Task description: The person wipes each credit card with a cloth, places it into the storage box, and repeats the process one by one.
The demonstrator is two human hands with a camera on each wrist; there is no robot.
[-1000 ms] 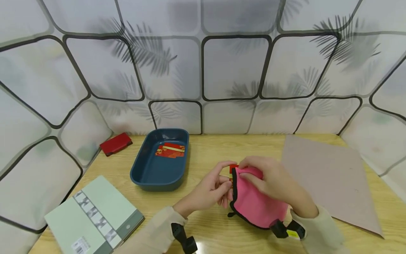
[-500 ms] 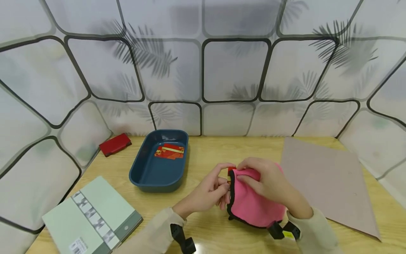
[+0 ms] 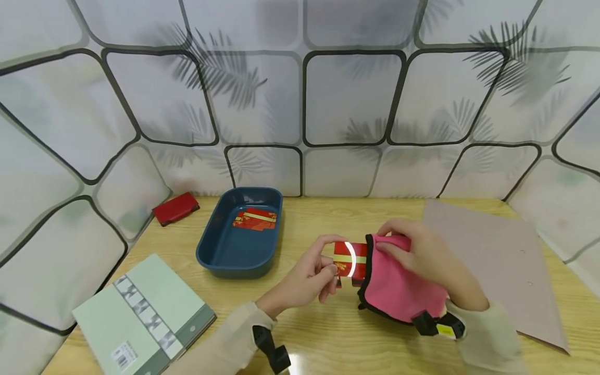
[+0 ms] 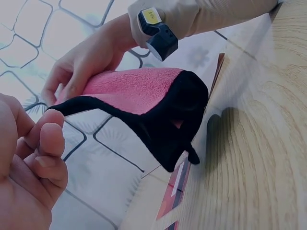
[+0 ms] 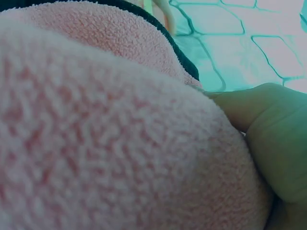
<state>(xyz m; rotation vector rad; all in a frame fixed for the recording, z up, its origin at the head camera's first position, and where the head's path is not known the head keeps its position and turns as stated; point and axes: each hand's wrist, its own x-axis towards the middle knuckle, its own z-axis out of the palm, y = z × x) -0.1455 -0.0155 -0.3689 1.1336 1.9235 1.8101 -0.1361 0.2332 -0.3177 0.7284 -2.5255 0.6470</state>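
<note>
A pink fleece pouch (image 3: 398, 291) with black edging lies in front of me, its opening turned left. My right hand (image 3: 426, 258) grips the upper side of the pouch, thumb on the fleece near the black edge. Between the fingers of my left hand (image 3: 304, 278) is a glossy red card (image 3: 360, 263) with a gold stripe, pinched at its left end. The card's right end disappears into the pouch opening. In the left wrist view, the black-edged mouth of the pouch (image 4: 139, 91) gapes beside the left fingertips (image 4: 52, 139). Fuzzy pink fabric (image 5: 110, 143) fills most of the right wrist view.
A dark blue tray (image 3: 217, 268) stands behind and left of my hands, with several red cards (image 3: 255, 219) inside. Past it lies a red wallet-like case (image 3: 175, 209). A pale green album (image 3: 171, 294) is at front left, and a flat taupe sheet (image 3: 497, 265) at right.
My right hand and the pouch have shifted right, away from the left hand. Much more of the red card now shows outside the opening, and the left hand has barely moved.
</note>
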